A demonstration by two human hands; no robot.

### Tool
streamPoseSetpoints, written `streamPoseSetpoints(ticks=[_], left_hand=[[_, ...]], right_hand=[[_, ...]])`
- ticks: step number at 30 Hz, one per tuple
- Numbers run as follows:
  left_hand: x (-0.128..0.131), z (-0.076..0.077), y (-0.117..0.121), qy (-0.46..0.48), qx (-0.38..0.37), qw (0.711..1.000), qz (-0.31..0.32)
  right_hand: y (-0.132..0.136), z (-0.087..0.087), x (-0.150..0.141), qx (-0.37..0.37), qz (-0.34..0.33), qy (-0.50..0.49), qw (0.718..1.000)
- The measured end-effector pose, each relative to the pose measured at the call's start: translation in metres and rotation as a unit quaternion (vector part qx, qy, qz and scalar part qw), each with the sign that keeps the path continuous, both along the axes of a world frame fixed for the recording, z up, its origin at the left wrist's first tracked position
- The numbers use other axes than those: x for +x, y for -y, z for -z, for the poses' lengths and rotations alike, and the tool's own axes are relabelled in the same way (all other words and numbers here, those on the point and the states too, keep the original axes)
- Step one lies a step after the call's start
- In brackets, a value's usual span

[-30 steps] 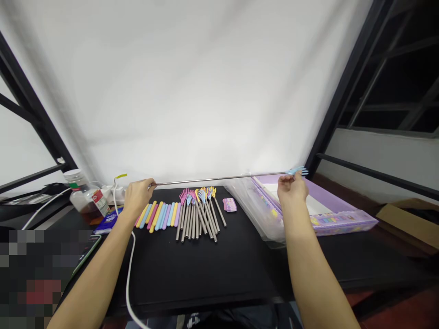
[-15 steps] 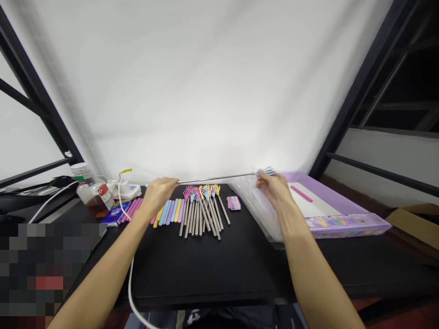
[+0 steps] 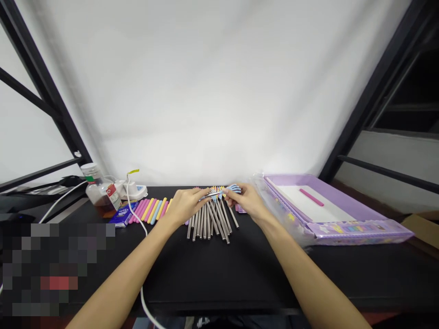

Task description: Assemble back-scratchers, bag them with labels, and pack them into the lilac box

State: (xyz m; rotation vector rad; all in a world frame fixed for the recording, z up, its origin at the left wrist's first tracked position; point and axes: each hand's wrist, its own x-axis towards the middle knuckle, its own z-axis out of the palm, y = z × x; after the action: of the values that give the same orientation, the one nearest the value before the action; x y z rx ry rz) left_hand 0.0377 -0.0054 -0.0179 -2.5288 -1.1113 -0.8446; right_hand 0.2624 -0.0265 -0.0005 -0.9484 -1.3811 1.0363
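Your left hand (image 3: 185,205) and right hand (image 3: 245,201) each have a narrow grip on the thin metal back scratcher (image 3: 212,194) with the blue hand end, held at the middle of the frame, just above the pile of metal sticks (image 3: 207,224) on the desk (image 3: 219,274).

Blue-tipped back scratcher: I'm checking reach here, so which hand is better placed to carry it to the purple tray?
Right, probably: the right hand holds the back scratcher at its blue tip and sits closer to the purple tray. The left hand is on the metal shaft, farther away, above the metal rods.
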Motion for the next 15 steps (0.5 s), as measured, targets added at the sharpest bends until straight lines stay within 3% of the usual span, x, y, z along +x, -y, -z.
streamPoseSetpoints(ticks=[4,7,9,10,12,13,15], left_hand=[[-0.003,0.002,0.000,0.019,-0.035,0.999,-0.013],[0.002,0.005,0.002,0.063,-0.067,0.996,0.012],[0.008,0.006,0.005,0.112,-0.112,0.987,0.030],[0.011,0.006,0.007,0.136,-0.140,0.980,0.033],[0.017,0.006,0.010,0.164,-0.185,0.968,0.030],[0.019,0.007,0.011,0.166,-0.195,0.966,0.027],[0.020,0.008,0.013,0.144,-0.190,0.971,0.029]], right_hand=[[-0.007,0.002,0.008,-0.019,0.083,-0.163,0.983],[-0.007,-0.001,0.010,-0.048,0.043,-0.227,0.972],[-0.005,-0.006,0.016,-0.042,0.022,-0.213,0.976],[-0.004,-0.008,0.022,-0.024,0.038,-0.175,0.983],[-0.003,-0.012,0.041,0.037,0.135,-0.027,0.990],[-0.003,-0.012,0.053,0.068,0.201,0.071,0.975],[-0.003,-0.010,0.080,0.098,0.308,0.262,0.909]])
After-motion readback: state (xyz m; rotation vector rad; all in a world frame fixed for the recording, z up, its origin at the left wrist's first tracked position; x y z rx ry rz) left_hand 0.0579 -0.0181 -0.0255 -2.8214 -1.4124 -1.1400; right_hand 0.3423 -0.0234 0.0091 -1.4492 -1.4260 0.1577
